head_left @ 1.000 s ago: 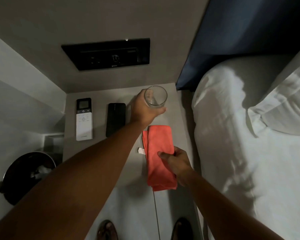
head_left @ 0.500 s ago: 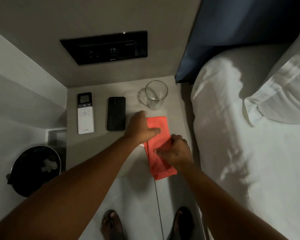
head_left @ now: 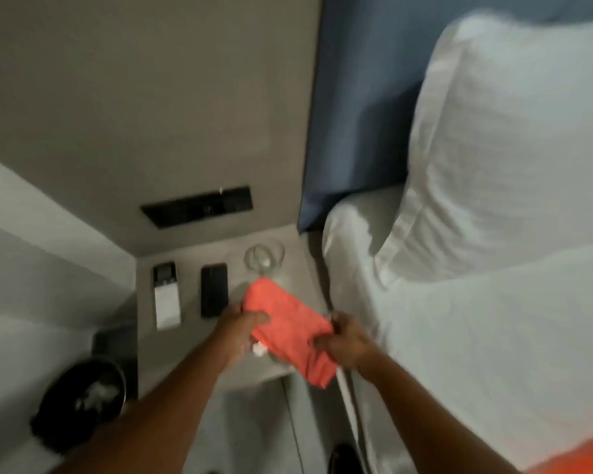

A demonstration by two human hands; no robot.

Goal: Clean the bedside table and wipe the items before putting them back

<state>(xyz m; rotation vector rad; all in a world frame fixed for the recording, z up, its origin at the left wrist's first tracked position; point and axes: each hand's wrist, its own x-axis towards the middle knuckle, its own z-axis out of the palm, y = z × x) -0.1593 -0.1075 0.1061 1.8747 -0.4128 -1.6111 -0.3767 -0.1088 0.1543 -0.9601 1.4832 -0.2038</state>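
Over the bench [head_left: 220,367] at 6 o'clock, both hands, left hand [head_left: 243,319] newly joining right hand [head_left: 344,343], grip the cloth [head_left: 288,326]; glass [head_left: 264,258] released, wiping seemingly finished.

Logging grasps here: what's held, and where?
Both hands hold the orange cloth: left hand at its left edge, right hand at its right edge.

Matt coral cloth [head_left: 288,323], clear glass tumbler [head_left: 264,258], glossy black phone [head_left: 214,289], smooth matt grey table [head_left: 192,336].
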